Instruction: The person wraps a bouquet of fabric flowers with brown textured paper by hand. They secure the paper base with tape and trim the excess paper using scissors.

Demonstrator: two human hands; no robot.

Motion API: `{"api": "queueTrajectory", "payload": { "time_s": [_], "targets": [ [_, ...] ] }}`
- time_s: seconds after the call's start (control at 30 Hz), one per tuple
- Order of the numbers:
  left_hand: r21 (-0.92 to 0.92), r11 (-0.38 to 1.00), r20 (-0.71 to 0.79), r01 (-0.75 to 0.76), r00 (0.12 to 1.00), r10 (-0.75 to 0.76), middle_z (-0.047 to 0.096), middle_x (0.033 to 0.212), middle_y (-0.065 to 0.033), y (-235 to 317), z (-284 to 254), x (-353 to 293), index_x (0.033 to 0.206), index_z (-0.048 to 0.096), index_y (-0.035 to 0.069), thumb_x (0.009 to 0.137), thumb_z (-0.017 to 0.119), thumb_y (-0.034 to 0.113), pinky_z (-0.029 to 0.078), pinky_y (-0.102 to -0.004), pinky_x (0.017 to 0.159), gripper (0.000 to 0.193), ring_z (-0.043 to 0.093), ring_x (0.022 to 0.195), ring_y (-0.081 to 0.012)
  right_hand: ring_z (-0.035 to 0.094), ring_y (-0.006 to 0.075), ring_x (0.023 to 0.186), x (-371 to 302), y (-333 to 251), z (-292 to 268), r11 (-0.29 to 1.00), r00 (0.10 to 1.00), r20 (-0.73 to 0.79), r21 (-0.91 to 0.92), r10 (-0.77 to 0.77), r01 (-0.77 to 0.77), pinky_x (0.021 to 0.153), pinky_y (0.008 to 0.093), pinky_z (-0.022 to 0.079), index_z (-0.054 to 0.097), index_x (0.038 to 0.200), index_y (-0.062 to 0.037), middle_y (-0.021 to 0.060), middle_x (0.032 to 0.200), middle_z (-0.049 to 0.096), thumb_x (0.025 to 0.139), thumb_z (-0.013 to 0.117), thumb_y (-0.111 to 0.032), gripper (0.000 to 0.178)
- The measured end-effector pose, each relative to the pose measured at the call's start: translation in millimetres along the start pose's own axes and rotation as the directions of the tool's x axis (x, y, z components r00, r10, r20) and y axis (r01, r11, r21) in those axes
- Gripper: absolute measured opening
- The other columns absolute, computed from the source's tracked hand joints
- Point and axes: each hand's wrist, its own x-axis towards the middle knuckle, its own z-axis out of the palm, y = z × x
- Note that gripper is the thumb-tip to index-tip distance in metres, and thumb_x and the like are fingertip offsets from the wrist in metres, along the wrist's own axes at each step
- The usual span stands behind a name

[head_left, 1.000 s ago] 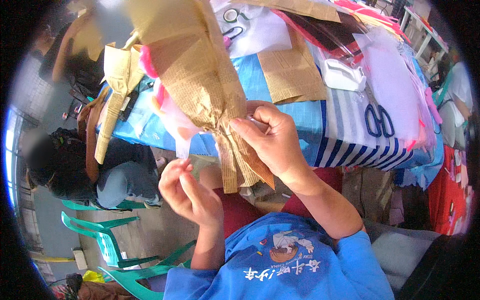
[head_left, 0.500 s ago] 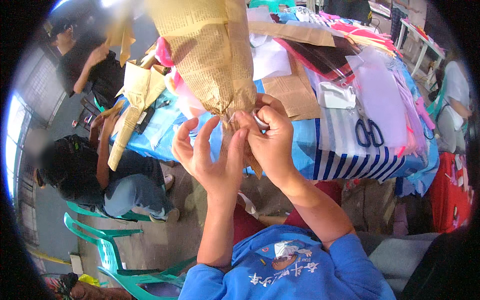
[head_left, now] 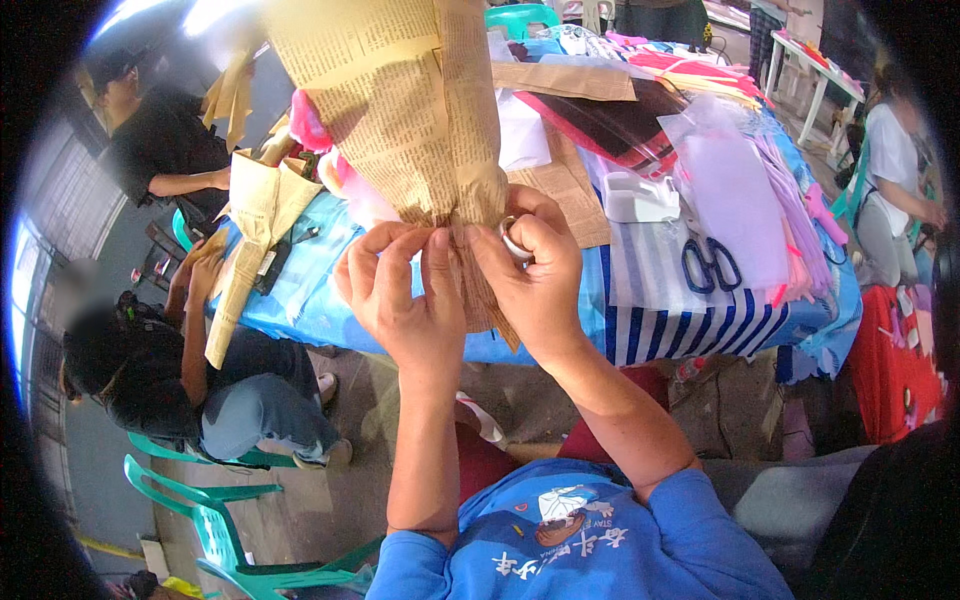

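A brown newspaper-print paper wrap (head_left: 400,110), shaped like a bouquet cone, stands before me with its wide end up. Its neck is gathered, and a paper tail hangs below. My left hand (head_left: 402,295) is closed, its thumb and fingertips pinching at the neck's left side. On the other side, my right hand (head_left: 535,275) holds a small white ring, apparently a roll of tape (head_left: 516,240), in curled fingers, while its thumb presses the neck. Whatever lies between the fingertips is too small to make out. Pink petals (head_left: 308,122) show beside the wrap.
Dark-handled scissors (head_left: 710,265), a white tape dispenser (head_left: 641,197) and paper sheets lie on the blue-covered table (head_left: 570,300). Another paper-wrapped bouquet (head_left: 262,205) is at the left, near two people. Green plastic chairs (head_left: 215,530) stand lower left.
My left hand's fingers, spread and apart before, have come in against the wrap's neck. My right hand stays there with the white ring. The whole view has shifted slightly.
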Motion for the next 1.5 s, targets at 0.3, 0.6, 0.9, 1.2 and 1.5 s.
{"api": "queueTrajectory", "payload": {
  "time_s": [0.3, 0.6, 0.9, 1.2, 1.5],
  "targets": [
    [0.087, 0.996, -0.014, -0.003, 1.0, 0.004, 0.053, 0.089, -0.0094, -2, 9, 4, 0.078, 0.059, 0.008, 0.069, 0.068, 0.01, 0.031, -0.0376, 0.081, 0.014, 0.046, 0.091, -0.0255, 0.051, 0.0134, 0.077, 5, 2, -5, 0.995, 0.997, -0.001, -0.062, -0.084, 0.083, 0.065, 0.0238, 0.042, 0.041, 0.062, 0.001, 0.012, 0.095, 0.055, 0.07, 0.066, 0.005, 0.026],
    [-0.03, 0.99, -0.121, 0.139, 0.982, -0.142, 0.037, 0.121, -0.0162, -9, 17, 9, 0.114, 0.044, 0.004, 0.06, 0.078, 0.023, 0.027, -0.0414, 0.094, 0.066, 0.032, 0.115, -0.0296, 0.055, 0.0244, 0.076, 10, 3, -6, 0.999, 0.998, -0.051, 0.044, -0.03, 0.032, 0.066, 0.0301, 0.044, 0.047, 0.062, 0.0019, 0.0152, 0.091, 0.056, 0.068, 0.069, -0.002, 0.023],
    [-0.151, 0.968, -0.083, 0.198, 0.974, -0.212, 0.031, 0.126, -0.0172, -23, 18, 8, 0.123, 0.035, 0.004, 0.055, 0.082, 0.026, 0.024, -0.0423, 0.098, 0.086, 0.028, 0.12, -0.031, 0.054, 0.0188, 0.075, 8, 4, -6, 0.989, 0.999, -0.004, 0.139, 0.042, -0.041, 0.066, 0.0274, 0.043, 0.047, 0.064, 0.003, 0.0132, 0.091, 0.056, 0.071, 0.067, -0.001, 0.022],
    [-0.009, 1.0, -0.131, -0.029, 0.991, 0.028, 0.05, 0.103, -0.0128, -16, -4, 1, 0.103, 0.05, 0.004, 0.064, 0.074, 0.008, 0.036, -0.0353, 0.086, 0.046, 0.046, 0.095, -0.0257, 0.053, 0.0182, 0.072, 6, 11, -6, 0.994, 0.999, -0.039, 0.101, 0.038, -0.033, 0.063, 0.0268, 0.043, 0.046, 0.063, 0.0026, 0.0141, 0.091, 0.056, 0.071, 0.067, 0.0, 0.023],
    [-0.518, 0.416, 0.492, 0.748, 0.658, -0.571, 0.053, 0.067, -0.0006, 16, -18, 5, 0.119, 0.046, -0.001, 0.089, 0.05, 0.014, 0.039, -0.02, 0.059, 0.034, 0.047, 0.062, -0.0058, 0.05, 0.0088, 0.077, 3, 13, -11, 0.999, 0.999, -0.007, 0.003, -0.04, 0.04, 0.063, 0.0201, 0.04, 0.037, 0.062, -0.0005, 0.0122, 0.098, 0.055, 0.074, 0.064, 0.004, 0.03]
  ]
}}
